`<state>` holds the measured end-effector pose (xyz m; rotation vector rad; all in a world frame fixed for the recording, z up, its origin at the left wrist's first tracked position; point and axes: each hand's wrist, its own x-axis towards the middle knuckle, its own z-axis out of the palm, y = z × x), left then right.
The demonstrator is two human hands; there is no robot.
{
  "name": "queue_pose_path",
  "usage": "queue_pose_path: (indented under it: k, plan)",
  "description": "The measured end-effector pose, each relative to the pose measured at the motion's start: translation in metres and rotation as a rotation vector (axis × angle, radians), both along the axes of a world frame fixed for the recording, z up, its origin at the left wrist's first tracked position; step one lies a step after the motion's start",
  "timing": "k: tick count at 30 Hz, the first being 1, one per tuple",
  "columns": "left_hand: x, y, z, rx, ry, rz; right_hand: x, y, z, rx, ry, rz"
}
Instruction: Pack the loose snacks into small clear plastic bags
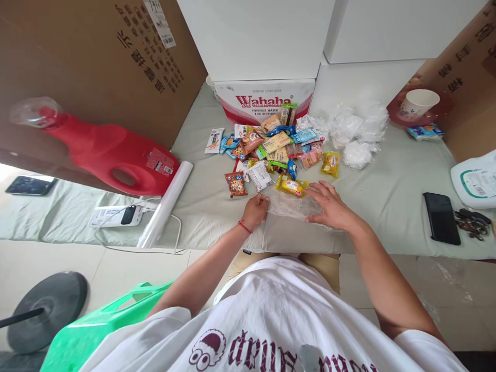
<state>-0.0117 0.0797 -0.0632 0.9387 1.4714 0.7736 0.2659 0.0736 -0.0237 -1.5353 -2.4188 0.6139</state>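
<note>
A clear plastic bag (292,205) lies flat at the front of the cloth-covered table. My left hand (256,211) is closed, its fingers pinching the bag's left edge. On the bag's right side rests my right hand (330,205), fingers spread, with the fingertips beside a yellow snack packet (290,186). Just beyond the hands spreads a pile of small wrapped snacks (277,144). Nearest my left hand are a silver-white packet (260,176) and a brown cookie packet (235,185). Another yellow packet (330,164) sits at the pile's right side.
Crumpled clear bags (354,129) lie behind on the right, near a paper cup (420,102). A Wahaba carton (267,98) stands at the back. Left are a red jug (120,150), a plastic roll (166,204) and a power bank (116,216); right, a phone (442,218) and keys (473,223).
</note>
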Motion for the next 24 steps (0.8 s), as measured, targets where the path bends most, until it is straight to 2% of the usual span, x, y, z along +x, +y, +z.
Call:
queue_pose_path:
  k: [4, 7, 10, 13, 15, 19, 24]
  plan:
    - [0.0, 0.0, -0.001, 0.008, 0.007, -0.002, 0.0, -0.006, 0.002, 0.101, 0.059, -0.064]
    - [-0.001, 0.0, -0.002, 0.008, 0.014, -0.005, -0.004, -0.021, 0.029, 0.166, 0.08, -0.032]
    - [0.0, 0.001, -0.003, 0.0, 0.011, -0.008, -0.018, -0.048, 0.065, 0.188, -0.066, 0.05]
    - [0.002, 0.003, -0.003, -0.017, -0.001, 0.005, -0.047, -0.076, 0.081, 0.16, -0.234, 0.142]
    - [0.003, 0.004, -0.003, -0.031, -0.017, 0.022, -0.07, -0.088, 0.074, 0.101, -0.296, 0.216]
    - [0.003, 0.008, -0.001, -0.065, -0.071, 0.043, -0.108, -0.096, 0.041, -0.033, -0.315, 0.307]
    - [-0.01, 0.022, 0.005, -0.073, -0.108, 0.075, -0.125, -0.102, 0.009, 0.001, -0.229, 0.338]
